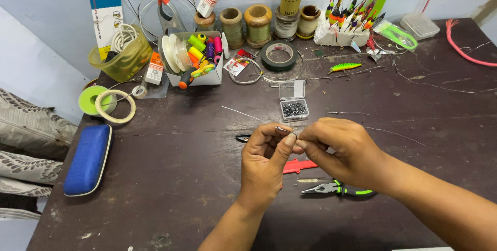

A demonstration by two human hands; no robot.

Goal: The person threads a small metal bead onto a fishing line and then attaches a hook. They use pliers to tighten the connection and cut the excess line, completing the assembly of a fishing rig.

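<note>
Thin wire point(243, 112), springy, light and slippery by the look of it, sits above the table's point(171, 178) middle, pinched between your left hand point(265, 164) and right hand point(339, 150), so you'd best grip close behind its tiny end piece.

Your left hand point(265, 159) and right hand point(341, 150) meet fingertip to fingertip above the dark bench point(171, 168), pinching a small metal piece with thin wire point(240, 112) trailing left. Open box of hooks point(294, 107) just beyond. Green-handled pliers point(336, 189) and red strip point(299, 166) lie below the hands.
</note>
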